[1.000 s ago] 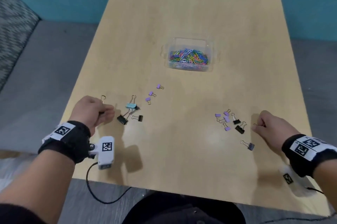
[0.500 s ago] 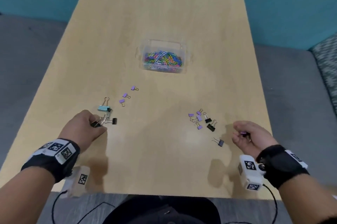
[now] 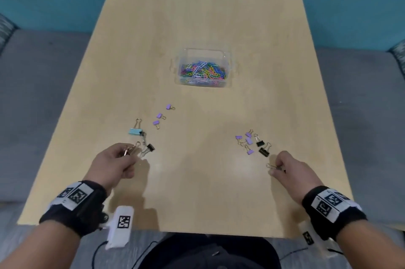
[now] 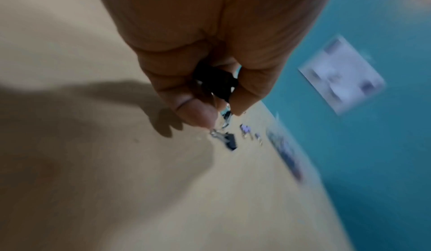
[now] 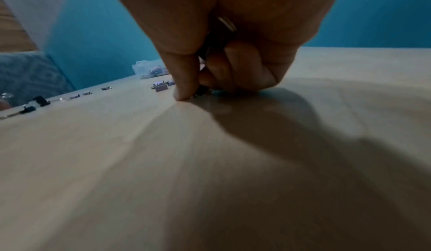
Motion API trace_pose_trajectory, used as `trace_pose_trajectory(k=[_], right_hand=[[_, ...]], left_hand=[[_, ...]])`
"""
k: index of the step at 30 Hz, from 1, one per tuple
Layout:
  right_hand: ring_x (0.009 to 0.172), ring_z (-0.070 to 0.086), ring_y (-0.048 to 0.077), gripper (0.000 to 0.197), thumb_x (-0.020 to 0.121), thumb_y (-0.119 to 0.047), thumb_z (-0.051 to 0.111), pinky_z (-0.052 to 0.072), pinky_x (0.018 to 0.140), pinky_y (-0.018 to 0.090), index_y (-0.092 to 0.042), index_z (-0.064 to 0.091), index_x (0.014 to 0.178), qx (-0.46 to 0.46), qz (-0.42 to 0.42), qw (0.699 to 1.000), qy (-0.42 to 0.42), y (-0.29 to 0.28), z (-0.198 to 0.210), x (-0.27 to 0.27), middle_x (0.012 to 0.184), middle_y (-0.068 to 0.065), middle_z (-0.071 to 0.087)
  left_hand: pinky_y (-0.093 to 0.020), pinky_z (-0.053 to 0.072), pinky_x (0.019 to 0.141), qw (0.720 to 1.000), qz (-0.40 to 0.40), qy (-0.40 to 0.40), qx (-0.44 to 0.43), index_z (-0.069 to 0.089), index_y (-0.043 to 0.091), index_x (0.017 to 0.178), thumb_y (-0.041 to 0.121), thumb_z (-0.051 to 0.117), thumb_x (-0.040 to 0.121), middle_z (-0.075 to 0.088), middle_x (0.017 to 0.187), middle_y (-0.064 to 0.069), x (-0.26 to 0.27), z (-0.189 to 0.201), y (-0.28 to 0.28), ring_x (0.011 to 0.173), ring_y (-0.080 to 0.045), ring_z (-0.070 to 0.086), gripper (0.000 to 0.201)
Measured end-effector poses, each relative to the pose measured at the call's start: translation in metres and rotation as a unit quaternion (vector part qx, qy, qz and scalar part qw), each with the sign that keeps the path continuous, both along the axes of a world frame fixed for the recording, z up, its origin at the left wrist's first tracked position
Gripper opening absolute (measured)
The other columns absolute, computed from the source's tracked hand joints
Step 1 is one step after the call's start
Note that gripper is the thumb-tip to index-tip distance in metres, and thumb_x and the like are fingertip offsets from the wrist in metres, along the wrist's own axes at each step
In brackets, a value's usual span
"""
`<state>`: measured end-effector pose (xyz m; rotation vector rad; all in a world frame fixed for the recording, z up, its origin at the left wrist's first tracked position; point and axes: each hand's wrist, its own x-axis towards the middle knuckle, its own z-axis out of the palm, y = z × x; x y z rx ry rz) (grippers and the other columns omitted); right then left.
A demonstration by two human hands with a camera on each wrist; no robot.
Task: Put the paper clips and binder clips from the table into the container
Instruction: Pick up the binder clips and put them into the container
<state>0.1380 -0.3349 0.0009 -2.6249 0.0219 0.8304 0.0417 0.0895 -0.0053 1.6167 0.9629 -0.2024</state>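
Note:
A clear container point(image 3: 202, 68) full of coloured paper clips stands mid-table. My left hand point(image 3: 114, 163) grips black binder clips point(image 4: 215, 81), their wire handles sticking out past the fingertips. Beside it lie a black binder clip point(image 3: 150, 147), a light blue binder clip point(image 3: 134, 131) and three small purple clips point(image 3: 160, 116). My right hand point(image 3: 287, 168) is down on the table and pinches a dark binder clip point(image 3: 274, 167) at its near end. Just beyond it sit two black clips point(image 3: 262, 147) and several purple clips point(image 3: 246, 140).
The wooden table point(image 3: 197, 16) runs back to a teal wall. Grey floor lies on both sides. The table's front edge is close to my wrists. A blurred white sheet point(image 4: 342, 74) hangs on the wall in the left wrist view.
My right hand has gone down to the table and taken hold of the dark clip that lay nearest it. My left hand has lifted slightly with its clips. The head view has shifted.

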Motion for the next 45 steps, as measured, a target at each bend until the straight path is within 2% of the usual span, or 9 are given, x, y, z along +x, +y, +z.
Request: trace_pose_trajectory(k=[5,11,17,20,24,27,29,35,45], right_hand=[[0.055,0.049,0.02,0.03,0.087,-0.033,0.063,0.037,0.052,0.032,-0.018,0.04,0.077,-0.007,0.009,1.0,0.003,0.006,0.005,0.003,0.065,0.003,0.058],[0.05,0.046,0.018,0.007,0.082,-0.012,0.063,0.032,0.048,0.027,-0.015,0.058,0.081,0.116,-0.101,0.988,0.015,0.002,-0.008,0.007,0.064,0.001,0.056],[0.04,0.031,0.011,0.014,0.091,-0.01,0.052,0.022,0.033,0.018,-0.012,0.049,0.077,0.456,-0.48,0.727,0.183,0.001,-0.009,0.013,0.061,0.004,0.044],[0.039,0.033,0.009,0.013,0.09,-0.003,0.047,0.025,0.03,0.019,-0.01,0.045,0.079,0.486,-0.503,0.69,0.184,0.001,-0.008,0.018,0.067,0.009,0.053],[0.041,0.032,0.013,0.011,0.087,0.005,0.042,0.021,0.038,0.02,-0.005,0.048,0.088,0.399,-0.427,0.805,0.105,0.009,-0.002,0.019,0.069,0.014,0.056],[0.053,0.049,0.017,0.004,0.091,-0.023,0.055,0.039,0.05,0.028,-0.021,0.051,0.091,0.194,-0.246,0.95,-0.001,0.017,-0.006,0.019,0.074,0.004,0.06],[0.067,0.057,0.017,0.017,0.092,-0.042,0.053,0.043,0.059,0.031,-0.027,0.046,0.093,0.068,-0.126,0.989,-0.03,0.025,-0.007,0.019,0.078,-0.003,0.06],[0.064,0.054,0.015,0.037,0.086,-0.053,0.058,0.037,0.053,0.03,-0.023,0.037,0.093,-0.015,-0.073,0.997,-0.032,0.052,-0.006,0.027,0.073,-0.005,0.056],[0.066,0.057,0.022,0.022,0.088,-0.032,0.055,0.047,0.062,0.035,-0.019,0.04,0.096,-0.002,-0.092,0.996,-0.008,0.053,-0.004,0.042,0.073,0.004,0.06]], left_hand=[[-0.021,0.036,0.038,0.973,0.178,-0.032,-0.142,0.044,0.013,0.075,-0.003,0.06,0.086,0.047,0.068,-0.012,0.009,0.002,0.005,0.046,-0.016,0.04,0.024],[-0.035,0.049,0.054,0.98,0.024,0.023,0.197,0.049,0.014,0.081,0.041,0.068,0.079,0.064,0.072,-0.011,0.038,0.001,0.017,0.052,-0.026,0.053,0.033],[-0.033,0.037,0.055,0.92,-0.15,0.097,0.347,0.05,0.01,0.081,0.041,0.058,0.088,0.06,0.07,-0.012,0.057,0.005,0.014,0.061,-0.026,0.052,0.033],[-0.027,0.037,0.048,0.939,-0.098,0.094,0.315,0.049,0.004,0.077,0.035,0.061,0.087,0.062,0.062,-0.016,0.056,0.01,0.013,0.05,-0.026,0.059,0.035],[-0.034,0.043,0.057,0.92,-0.131,0.084,0.359,0.051,0.011,0.085,0.031,0.056,0.09,0.066,0.068,-0.014,0.048,0.006,0.015,0.061,-0.03,0.059,0.021],[-0.035,0.042,0.068,0.901,-0.201,0.083,0.376,0.051,0.019,0.105,0.033,0.054,0.092,0.059,0.082,-0.007,0.049,0.001,0.013,0.073,-0.029,0.053,0.02],[-0.034,0.041,0.068,0.896,-0.228,0.08,0.373,0.05,0.021,0.106,0.04,0.05,0.093,0.059,0.085,-0.005,0.053,-0.001,0.011,0.076,-0.029,0.054,0.022],[-0.03,0.03,0.049,0.895,-0.239,0.095,0.365,0.042,0.018,0.092,0.048,0.051,0.09,0.053,0.07,0.003,0.072,0.001,0.0,0.059,-0.015,0.047,0.031],[-0.03,0.031,0.051,0.91,-0.229,0.142,0.316,0.042,0.014,0.091,0.031,0.06,0.087,0.053,0.075,0.002,0.083,-0.002,-0.009,0.065,-0.018,0.05,0.025]])
